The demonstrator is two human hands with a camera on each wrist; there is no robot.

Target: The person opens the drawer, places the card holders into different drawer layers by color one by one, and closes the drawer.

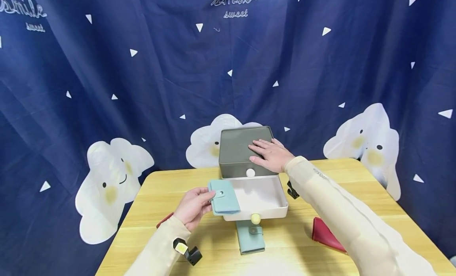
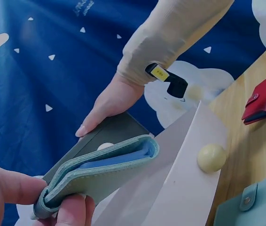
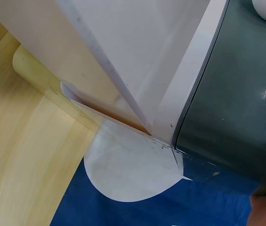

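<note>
My left hand [image 1: 195, 206] pinches a light blue snap wallet [image 1: 224, 196] between thumb and fingers, at the left side of a pulled-out white drawer [image 1: 261, 193] with a yellow knob [image 1: 255, 218]. In the left wrist view the wallet [image 2: 100, 165] is seen edge-on, its folded layers showing. With fingers spread, my right hand [image 1: 270, 154] rests on the top of the dark grey drawer box [image 1: 236, 145]. A white knob [image 1: 250, 172] marks the box's upper front. In the right wrist view only a bit of that hand shows beside the box [image 3: 231, 103].
Another light blue wallet [image 1: 250, 238] lies on the wooden table [image 1: 295, 248] in front of the drawer. A red wallet [image 1: 327, 233] lies to the right, partly behind my right sleeve. A red item [image 1: 164, 219] peeks out by my left wrist. A blue curtain [image 1: 171, 90] hangs behind.
</note>
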